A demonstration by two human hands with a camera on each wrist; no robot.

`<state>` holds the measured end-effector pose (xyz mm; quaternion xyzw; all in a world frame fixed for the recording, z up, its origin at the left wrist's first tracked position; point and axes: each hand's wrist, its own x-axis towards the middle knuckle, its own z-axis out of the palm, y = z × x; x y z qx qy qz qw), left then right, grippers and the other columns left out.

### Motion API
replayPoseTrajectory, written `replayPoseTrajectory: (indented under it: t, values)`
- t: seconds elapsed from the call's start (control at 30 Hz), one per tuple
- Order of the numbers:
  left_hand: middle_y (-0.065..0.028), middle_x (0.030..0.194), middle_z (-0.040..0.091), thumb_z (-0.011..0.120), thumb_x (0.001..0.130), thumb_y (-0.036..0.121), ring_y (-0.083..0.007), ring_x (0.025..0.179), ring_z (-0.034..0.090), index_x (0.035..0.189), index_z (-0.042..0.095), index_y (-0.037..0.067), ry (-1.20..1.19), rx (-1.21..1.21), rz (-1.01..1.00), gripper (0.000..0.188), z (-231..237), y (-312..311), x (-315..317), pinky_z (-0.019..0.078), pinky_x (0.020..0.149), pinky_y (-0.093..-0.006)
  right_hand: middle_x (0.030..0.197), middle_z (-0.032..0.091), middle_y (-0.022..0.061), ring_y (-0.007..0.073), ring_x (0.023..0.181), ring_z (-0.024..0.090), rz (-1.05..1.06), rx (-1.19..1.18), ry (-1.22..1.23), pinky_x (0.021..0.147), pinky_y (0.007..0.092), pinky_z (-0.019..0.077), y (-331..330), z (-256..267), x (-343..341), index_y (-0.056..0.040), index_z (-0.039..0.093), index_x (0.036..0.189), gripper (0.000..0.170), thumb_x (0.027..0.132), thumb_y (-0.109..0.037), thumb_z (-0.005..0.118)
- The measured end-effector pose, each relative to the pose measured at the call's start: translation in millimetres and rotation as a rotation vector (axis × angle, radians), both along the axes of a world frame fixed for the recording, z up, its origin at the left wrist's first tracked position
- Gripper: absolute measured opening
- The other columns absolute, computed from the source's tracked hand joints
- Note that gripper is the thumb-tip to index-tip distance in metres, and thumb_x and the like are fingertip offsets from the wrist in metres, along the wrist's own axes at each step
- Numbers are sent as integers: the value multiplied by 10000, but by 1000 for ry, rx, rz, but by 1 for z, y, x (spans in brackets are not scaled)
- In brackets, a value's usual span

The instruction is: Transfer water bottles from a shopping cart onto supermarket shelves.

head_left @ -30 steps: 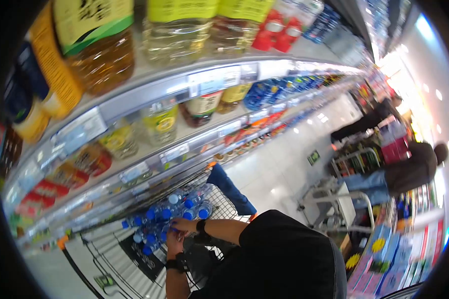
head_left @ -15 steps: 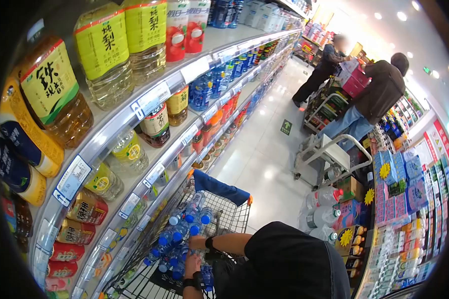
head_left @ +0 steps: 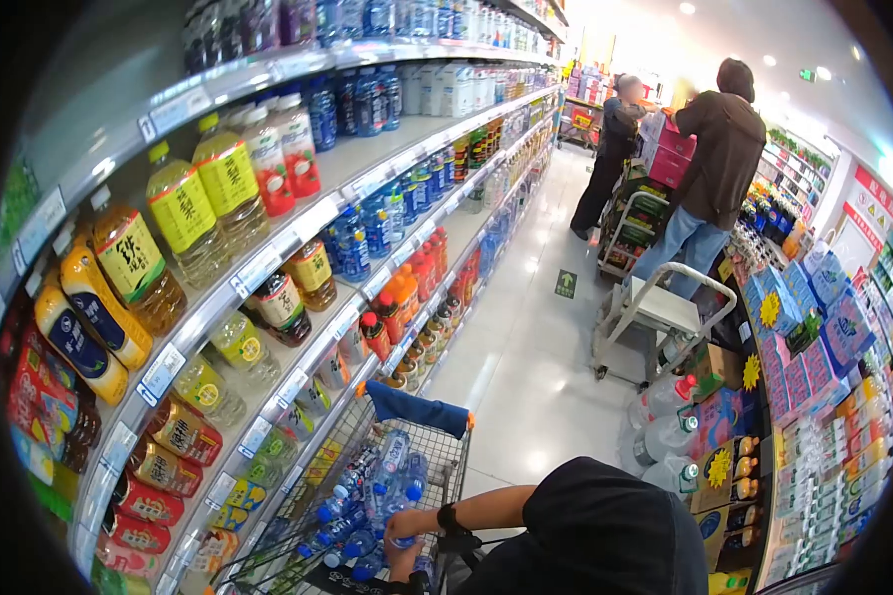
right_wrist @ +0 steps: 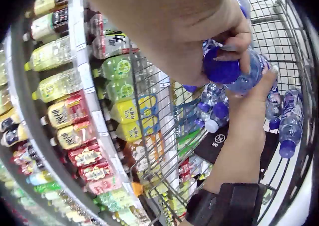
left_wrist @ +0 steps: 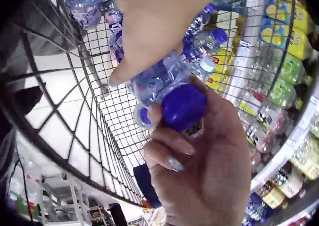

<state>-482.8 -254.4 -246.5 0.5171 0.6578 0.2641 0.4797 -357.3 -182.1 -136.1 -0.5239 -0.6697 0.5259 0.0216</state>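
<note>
Over a cart's wire basket, my left hand [head_left: 403,562] [left_wrist: 154,26] holds a clear plastic bottle [left_wrist: 159,76] by its body, the thumb along its side. My right hand [head_left: 407,522] [left_wrist: 204,161] has its fingers round that bottle's blue cap [left_wrist: 184,106]. In the right wrist view, the right hand [right_wrist: 209,31] comes from above to the cap [right_wrist: 222,65], while the left hand [right_wrist: 246,114] supports the bottle [right_wrist: 249,76] from below. The hands are close together. Several more blue-capped bottles [head_left: 392,456] lie in the basket, beside and beneath the hands.
Drink shelves [head_left: 298,213] run along the left, close to the cart [head_left: 456,451]. A tiled aisle [head_left: 511,397] stretches ahead, with a white step trolley [head_left: 665,302] and two people [head_left: 714,169] farther up. Large bottles [head_left: 665,436] and stacked packs [head_left: 814,367] line the right side.
The head view has turned and levelled, so more shelf and aisle show. The cart and hands sit lower in it; both hands stay together at the bottles.
</note>
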Motion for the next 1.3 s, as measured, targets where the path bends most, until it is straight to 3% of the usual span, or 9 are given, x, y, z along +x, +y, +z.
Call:
replayPoseTrajectory:
  t: [0.13, 0.23, 0.4, 0.6, 0.77, 0.93, 1.07, 1.2, 1.3]
  values:
    - [-167, 1219, 457, 821, 515, 244, -301, 1187, 381, 1275, 343, 15, 201, 456, -53, 926, 87, -30, 24, 272, 1009, -427, 784, 643, 145, 314, 701, 616, 32, 197, 135, 618, 420, 483, -28, 21, 26, -65, 652, 840, 340, 748, -372, 538]
    - [-144, 1219, 463, 816, 537, 275, -322, 1159, 417, 1246, 397, 21, 150, 705, 99, 862, 89, -52, 49, 302, 998, -422, 807, 643, 130, 315, 695, 610, 22, 383, 143, 621, 409, 479, -85, 127, 70, -118, 655, 901, 319, 758, -375, 534]
    - [-141, 1092, 542, 817, 558, 188, -293, 1043, 514, 1142, 455, -6, 50, 981, 85, 714, 215, -95, 133, 367, 939, -395, 729, 624, 100, 254, 600, 592, -204, 792, 387, 576, 365, 468, -152, 176, 147, -139, 630, 993, 312, 800, -371, 548]
    - [-82, 1085, 505, 645, 646, -68, -184, 931, 526, 1230, 376, 13, -550, 616, 9, 648, 258, -126, 186, 434, 852, -321, 626, 560, 44, 103, 532, 517, -236, 748, 658, 500, 257, 408, -212, 271, 246, -120, 594, 1055, 260, 831, -251, 587]
    - [-99, 1049, 513, 646, 684, 179, -208, 939, 521, 1223, 354, 9, -881, 777, -82, 637, 349, -160, 228, 431, 856, -361, 1043, 532, 146, 266, 975, 516, -219, 881, 519, 818, 349, 428, -242, 257, 294, -56, 458, 1197, 625, 693, -325, 713]
    - [-158, 1069, 551, 653, 677, 215, -282, 995, 548, 1227, 375, -8, -1115, 676, -243, 655, 396, -160, 262, 425, 907, -446, 1147, 497, 208, 321, 1097, 477, -225, 801, 685, 933, 380, 375, -281, 267, 303, 23, 372, 1247, 813, 631, -335, 763]
    - [-162, 1129, 536, 648, 693, 211, -288, 1015, 554, 1257, 362, -9, -1037, 506, -327, 670, 431, -161, 295, 440, 900, -399, 1102, 530, 176, 271, 1031, 526, -512, 1001, 654, 888, 355, 406, -284, 255, 306, 17, 407, 1199, 801, 590, -342, 783]
    - [-83, 1142, 522, 638, 745, 221, -182, 1035, 521, 1250, 387, 2, -967, 491, -463, 605, 477, -161, 317, 415, 899, -332, 1067, 553, 90, 169, 970, 537, -591, 598, 986, 858, 307, 425, -303, 302, 329, 21, 425, 1184, 692, 625, -205, 765]
    - [-86, 1155, 517, 660, 751, 270, -173, 1052, 510, 1248, 387, 8, -1073, 384, -624, 624, 483, -155, 330, 409, 903, -328, 1042, 562, 93, 136, 934, 546, -548, 629, 1094, 828, 274, 437, -313, 323, 338, 27, 418, 1180, 673, 631, -175, 750]
